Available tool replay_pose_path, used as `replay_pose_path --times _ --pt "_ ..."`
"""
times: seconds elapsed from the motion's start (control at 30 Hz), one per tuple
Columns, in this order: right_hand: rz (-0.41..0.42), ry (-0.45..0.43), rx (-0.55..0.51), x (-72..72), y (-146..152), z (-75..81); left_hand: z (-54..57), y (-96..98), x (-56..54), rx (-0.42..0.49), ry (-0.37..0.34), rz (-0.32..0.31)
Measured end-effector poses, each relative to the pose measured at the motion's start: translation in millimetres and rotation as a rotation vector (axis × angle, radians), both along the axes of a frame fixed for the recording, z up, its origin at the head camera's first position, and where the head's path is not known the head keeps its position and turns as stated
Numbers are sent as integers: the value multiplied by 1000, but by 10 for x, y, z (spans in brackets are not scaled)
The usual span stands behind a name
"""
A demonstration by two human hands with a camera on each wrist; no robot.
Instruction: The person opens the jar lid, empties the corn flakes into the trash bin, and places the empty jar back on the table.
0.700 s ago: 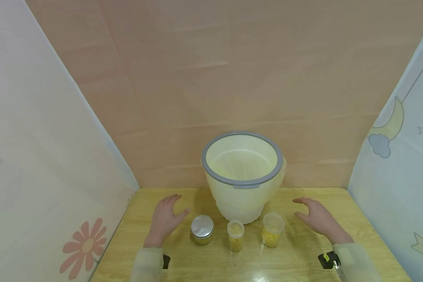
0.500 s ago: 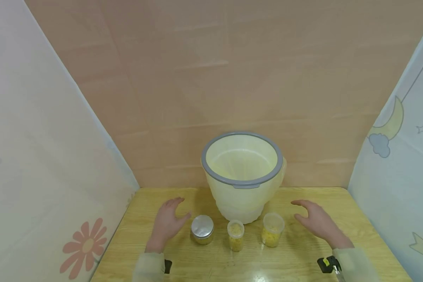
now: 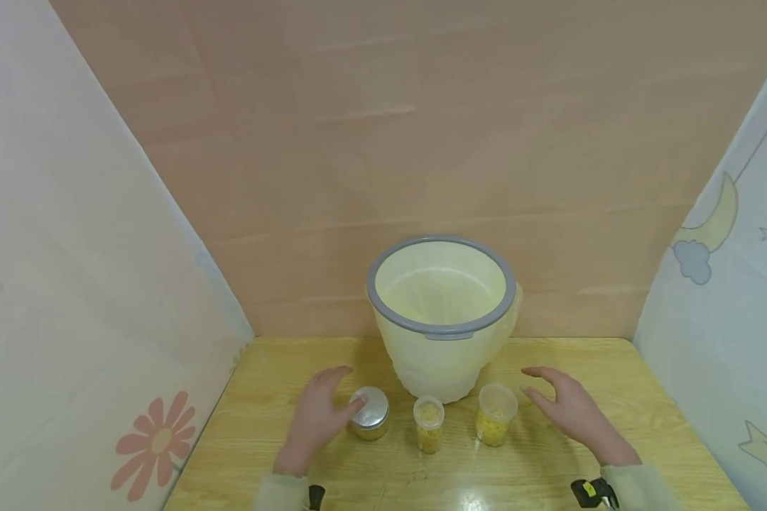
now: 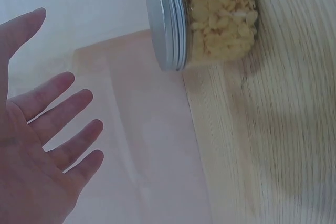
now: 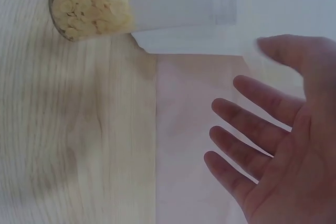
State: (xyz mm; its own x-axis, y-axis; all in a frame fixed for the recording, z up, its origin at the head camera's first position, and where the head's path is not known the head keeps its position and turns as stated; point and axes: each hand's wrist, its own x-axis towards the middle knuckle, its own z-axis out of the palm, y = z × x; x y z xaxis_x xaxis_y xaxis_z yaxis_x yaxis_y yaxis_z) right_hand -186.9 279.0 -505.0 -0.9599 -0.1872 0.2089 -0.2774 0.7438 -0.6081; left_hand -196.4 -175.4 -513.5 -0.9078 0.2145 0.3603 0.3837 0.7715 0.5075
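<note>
My left hand (image 3: 316, 419) is beside a squat clear jar (image 3: 372, 410) with a silver lid, and its thumb overlaps the lid's edge in the head view. In the left wrist view the fingers of my left hand (image 4: 50, 145) are spread and hold nothing, apart from the jar (image 4: 223, 17) of pale yellow flakes. A narrow clear container (image 3: 429, 433) of yellow bits stands in the middle. To its right is a wider, taller clear container (image 3: 495, 419), partly filled with flakes. My right hand (image 3: 572, 411) hovers right of that container, fingers spread and holding nothing.
A cream bin (image 3: 434, 362) with a grey rim and a thin liner stands behind the containers. All of these are on a wooden table (image 3: 383, 490). A brown cloth (image 3: 383, 156) backs the table, with patterned white sheets at both sides.
My left hand has moved right and slightly nearer, towards the silver-lidded jar. The right hand has shifted slightly left, towards the wider container. The containers and bin have stayed in place.
</note>
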Motion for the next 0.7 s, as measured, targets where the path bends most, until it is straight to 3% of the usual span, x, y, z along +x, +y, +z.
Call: replay_pose_path --times 0.23,0.43,0.7 --pt "-47 -55 -9 38 -73 20 4 105 74 9 4 -35" --pt "-33 -96 -46 87 -114 -14 51 187 145 20 17 -49" --pt "-16 -217 -115 135 -235 -266 88 312 228 19 49 -71"
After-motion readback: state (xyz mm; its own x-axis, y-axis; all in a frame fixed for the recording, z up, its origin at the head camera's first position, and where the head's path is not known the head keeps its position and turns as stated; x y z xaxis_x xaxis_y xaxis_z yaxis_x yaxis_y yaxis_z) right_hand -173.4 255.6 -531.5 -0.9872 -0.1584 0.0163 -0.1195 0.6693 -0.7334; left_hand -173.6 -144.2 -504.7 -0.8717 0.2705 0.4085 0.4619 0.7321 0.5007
